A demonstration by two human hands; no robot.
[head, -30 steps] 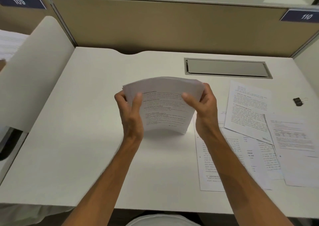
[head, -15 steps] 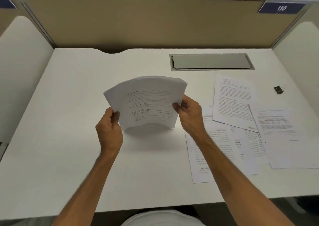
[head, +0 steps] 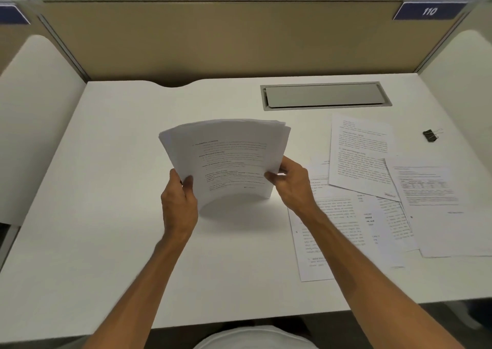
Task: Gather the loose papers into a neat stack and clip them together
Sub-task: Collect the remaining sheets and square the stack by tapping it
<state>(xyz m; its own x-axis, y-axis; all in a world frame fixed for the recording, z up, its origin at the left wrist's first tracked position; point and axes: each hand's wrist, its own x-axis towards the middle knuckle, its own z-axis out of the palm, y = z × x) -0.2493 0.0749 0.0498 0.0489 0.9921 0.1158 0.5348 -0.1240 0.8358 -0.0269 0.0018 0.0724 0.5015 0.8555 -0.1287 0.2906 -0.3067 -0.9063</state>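
White printed stack (head: 229, 159) bows upright, top edges uneven

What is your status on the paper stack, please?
Left hand and right hand both gripping paper stack, upright, bowed. Loose sheets lying on desk, right side. Binder clip untouched, far right.

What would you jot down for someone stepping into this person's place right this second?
Hands: the left hand grips the left edge of the stack; the right hand pinches its right edge.
Things: the stack is held upright and bowed over the desk, its top edges fanned, not squared. Several loose sheets lie overlapping on the desk to its right. The binder clip sits at far right, untouched.
Done: part of the papers gathered.
Left: square the stack, add the loose sheets, fetch the binder clip and fasten it.
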